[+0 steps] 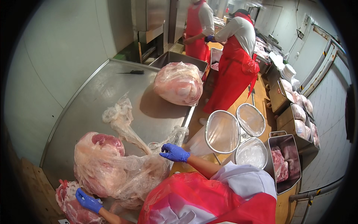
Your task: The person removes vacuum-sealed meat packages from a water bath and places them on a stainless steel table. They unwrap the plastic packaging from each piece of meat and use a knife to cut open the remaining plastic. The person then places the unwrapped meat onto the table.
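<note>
My left hand (pixel 89 200), in a blue glove, rests on a piece of raw meat (pixel 73 205) at the lower left; whether it grips anything there is unclear. My right hand (pixel 174 153), also blue-gloved, is over the near right part of the steel table (pixel 98 95), its fingers partly curled beside crumpled clear plastic film (pixel 142 168). Between the hands lies a large piece of raw meat (pixel 96 165), partly under the film. A bone-like, film-covered piece (pixel 121 120) points away from it. Farther off sits a big film-wrapped piece of meat (pixel 179 84).
A black-handled knife (pixel 136 72) lies at the table's far side. To the right stand hoops lined with clear bags (pixel 223 131) and a steel bin of meat (pixel 285 162). Two co-workers (pixel 233 58) in red aprons stand beyond the table. Wrapped meat (pixel 299 120) fills bins along the right wall.
</note>
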Motion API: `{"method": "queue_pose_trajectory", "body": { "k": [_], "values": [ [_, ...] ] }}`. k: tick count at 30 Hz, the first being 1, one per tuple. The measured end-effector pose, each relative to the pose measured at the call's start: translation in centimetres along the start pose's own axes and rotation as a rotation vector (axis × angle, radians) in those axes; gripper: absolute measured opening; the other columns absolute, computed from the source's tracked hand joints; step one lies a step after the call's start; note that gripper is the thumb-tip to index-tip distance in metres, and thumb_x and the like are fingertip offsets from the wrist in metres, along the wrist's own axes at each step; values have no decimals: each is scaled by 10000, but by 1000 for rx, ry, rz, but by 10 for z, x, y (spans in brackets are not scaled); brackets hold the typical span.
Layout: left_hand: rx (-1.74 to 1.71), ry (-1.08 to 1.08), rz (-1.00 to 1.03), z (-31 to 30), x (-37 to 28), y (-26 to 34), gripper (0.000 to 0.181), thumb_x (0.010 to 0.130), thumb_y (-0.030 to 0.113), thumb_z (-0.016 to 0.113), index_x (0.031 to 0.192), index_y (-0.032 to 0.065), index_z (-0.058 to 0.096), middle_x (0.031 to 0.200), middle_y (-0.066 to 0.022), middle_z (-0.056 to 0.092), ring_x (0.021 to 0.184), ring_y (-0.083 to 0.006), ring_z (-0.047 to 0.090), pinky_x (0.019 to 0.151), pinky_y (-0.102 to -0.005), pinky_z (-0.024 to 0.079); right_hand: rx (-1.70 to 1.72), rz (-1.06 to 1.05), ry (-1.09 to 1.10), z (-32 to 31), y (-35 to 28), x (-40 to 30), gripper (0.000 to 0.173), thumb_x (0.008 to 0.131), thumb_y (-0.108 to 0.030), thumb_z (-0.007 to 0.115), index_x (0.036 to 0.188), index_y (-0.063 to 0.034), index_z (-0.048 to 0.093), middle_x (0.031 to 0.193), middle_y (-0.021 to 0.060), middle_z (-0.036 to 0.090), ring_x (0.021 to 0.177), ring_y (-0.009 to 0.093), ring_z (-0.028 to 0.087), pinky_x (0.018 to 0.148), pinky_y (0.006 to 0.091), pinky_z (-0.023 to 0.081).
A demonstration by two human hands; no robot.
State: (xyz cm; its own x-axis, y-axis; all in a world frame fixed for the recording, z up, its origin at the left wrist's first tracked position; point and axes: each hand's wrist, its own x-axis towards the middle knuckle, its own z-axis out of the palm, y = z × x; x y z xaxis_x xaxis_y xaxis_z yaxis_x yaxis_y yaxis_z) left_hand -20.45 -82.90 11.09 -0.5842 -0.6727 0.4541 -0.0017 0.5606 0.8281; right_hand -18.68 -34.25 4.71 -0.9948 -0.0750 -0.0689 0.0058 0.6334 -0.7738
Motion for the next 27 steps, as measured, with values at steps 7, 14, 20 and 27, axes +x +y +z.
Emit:
{"method": "queue_pose_trajectory", "body": {
  "k": [7,14,20,27],
  "values": [
    [10,-30,-26,6,-5,21,334,966,239,544,1049,-78,612,1013,-147,644,920,-236,596,849,-339,470,9,4,-21,0,0,1,410,880,-444,572,971,-45,596,976,209,615,919,370,599,803,430,476],
    [-37,-190,32,32,-20,29,202,952,131,540,975,-58,609,932,-101,617,860,-199,557,829,-320,462,24,-57,-91,9,-8,9,415,876,-448,582,971,-45,600,946,206,630,896,373,607,788,430,480],
    [-303,-420,95,78,-68,73,190,926,152,552,1005,-19,572,979,-81,563,918,-183,511,869,-330,419,285,-16,-254,26,-30,24,402,857,-421,666,1028,-61,611,858,74,625,792,171,565,759,349,481],
    [-742,-913,84,128,-140,156,545,938,338,541,1336,4,378,1267,-89,406,1210,-195,347,1081,-348,214,576,-229,-358,10,-90,27,423,808,-373,742,1066,-60,625,842,32,599,798,115,530,730,294,453]
  ]
}}
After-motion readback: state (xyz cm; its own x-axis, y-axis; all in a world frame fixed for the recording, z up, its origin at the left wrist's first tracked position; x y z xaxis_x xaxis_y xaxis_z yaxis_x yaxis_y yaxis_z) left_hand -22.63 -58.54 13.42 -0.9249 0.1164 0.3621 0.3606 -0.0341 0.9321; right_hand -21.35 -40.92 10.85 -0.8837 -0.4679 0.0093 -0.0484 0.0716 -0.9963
